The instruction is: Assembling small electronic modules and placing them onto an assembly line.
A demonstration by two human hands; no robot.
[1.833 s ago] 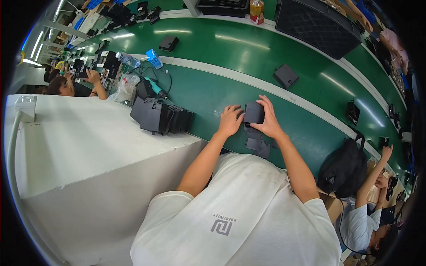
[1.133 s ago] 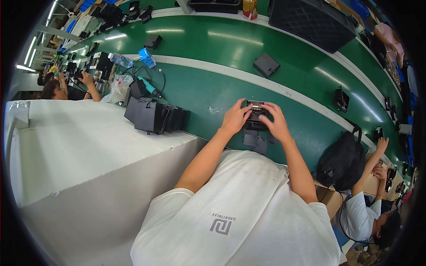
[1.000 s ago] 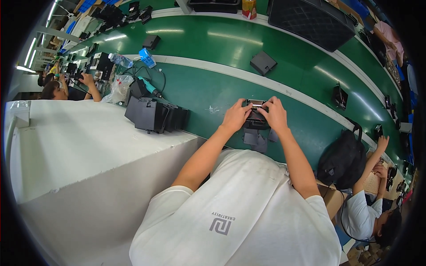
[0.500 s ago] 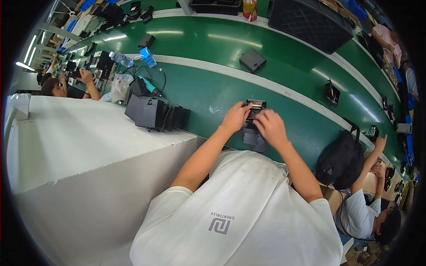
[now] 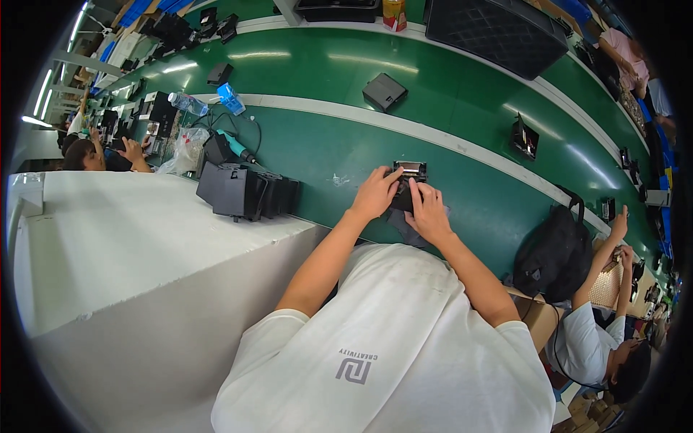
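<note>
A small black device (image 5: 404, 196) with a shiny metallic strip (image 5: 411, 169) at its far end lies on the green bench in front of me. My left hand (image 5: 376, 191) holds its left side, with the fingertips near the strip. My right hand (image 5: 430, 214) is on its right side, a finger bent over the top and the fingers closed against it. Under and behind the hands, toward my body, dark grey plastic pieces (image 5: 406, 226) show partly. The fingers hide much of the device.
Dark grey plastic housings (image 5: 245, 193) and a teal power screwdriver (image 5: 237, 145) lie left, beyond a white block (image 5: 159, 238). A grey box (image 5: 385, 92) and a black unit (image 5: 525, 138) sit on the green belt. A black backpack (image 5: 554, 252) lies right, near a co-worker (image 5: 592, 339).
My right hand has settled from a blurred motion onto the device's right side. The grey box and the black unit on the belt have shifted left.
</note>
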